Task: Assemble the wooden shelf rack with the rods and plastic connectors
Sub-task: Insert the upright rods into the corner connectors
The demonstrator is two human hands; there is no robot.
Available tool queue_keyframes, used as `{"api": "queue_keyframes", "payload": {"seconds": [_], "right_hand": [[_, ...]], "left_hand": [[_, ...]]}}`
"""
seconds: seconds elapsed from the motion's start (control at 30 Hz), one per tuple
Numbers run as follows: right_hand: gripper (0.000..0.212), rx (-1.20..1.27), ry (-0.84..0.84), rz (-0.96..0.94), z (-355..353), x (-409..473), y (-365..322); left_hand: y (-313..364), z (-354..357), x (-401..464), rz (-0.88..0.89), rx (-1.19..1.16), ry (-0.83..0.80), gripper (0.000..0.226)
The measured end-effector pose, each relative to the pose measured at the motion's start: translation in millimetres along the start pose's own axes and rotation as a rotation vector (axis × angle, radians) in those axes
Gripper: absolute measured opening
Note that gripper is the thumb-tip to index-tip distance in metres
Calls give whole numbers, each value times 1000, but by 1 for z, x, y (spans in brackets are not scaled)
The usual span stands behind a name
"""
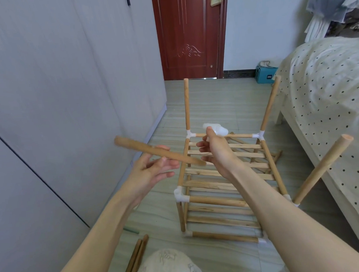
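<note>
Partly built rack of pale round wooden rods and flat slats [224, 187], joined at its corners by white plastic connectors, standing on the tiled floor [220, 105] beside the dotted bed [326, 88], with three rods rising from its upper corners. The left hand [153, 170], fingers loosely curled, holds a loose round wooden rod [158, 151] above the rack. The right hand [215, 150] pinches a white plastic connector [216, 129] between thumb and fingertips; two spare rods [136, 259] lie on the floor nearby.
</note>
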State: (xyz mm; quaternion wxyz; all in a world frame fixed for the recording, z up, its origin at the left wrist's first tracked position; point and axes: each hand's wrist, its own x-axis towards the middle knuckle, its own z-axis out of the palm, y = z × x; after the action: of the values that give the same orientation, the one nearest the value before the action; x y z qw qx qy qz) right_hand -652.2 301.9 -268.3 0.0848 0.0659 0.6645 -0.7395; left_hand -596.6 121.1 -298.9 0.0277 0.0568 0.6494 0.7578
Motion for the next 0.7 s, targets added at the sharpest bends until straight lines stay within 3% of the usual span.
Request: {"api": "queue_keyframes", "payload": {"seconds": [0.17, 0.3, 0.4, 0.47, 0.57, 0.7], "right_hand": [[30, 288, -56, 18, 1, -1, -4], [33, 400, -150, 43, 5, -2, -4], [29, 332, -179, 40, 6, -2, -3], [27, 264, -157, 16, 5, -3, -2], [27, 191, -91, -29, 1, -1, -1], [13, 159, -67, -48, 0, 0, 0]], "left_hand": [[9, 7, -1, -91, -245, -188, 28], [8, 12, 7, -193, -339, -106, 22], [0, 12, 15, -134, -262, 68, 13], [-7, 12, 20, -81, -208, 166, 20], [-15, 11, 25, 50, 99, 297, 37], [-30, 11, 24, 80, 358, 274, 49]]}}
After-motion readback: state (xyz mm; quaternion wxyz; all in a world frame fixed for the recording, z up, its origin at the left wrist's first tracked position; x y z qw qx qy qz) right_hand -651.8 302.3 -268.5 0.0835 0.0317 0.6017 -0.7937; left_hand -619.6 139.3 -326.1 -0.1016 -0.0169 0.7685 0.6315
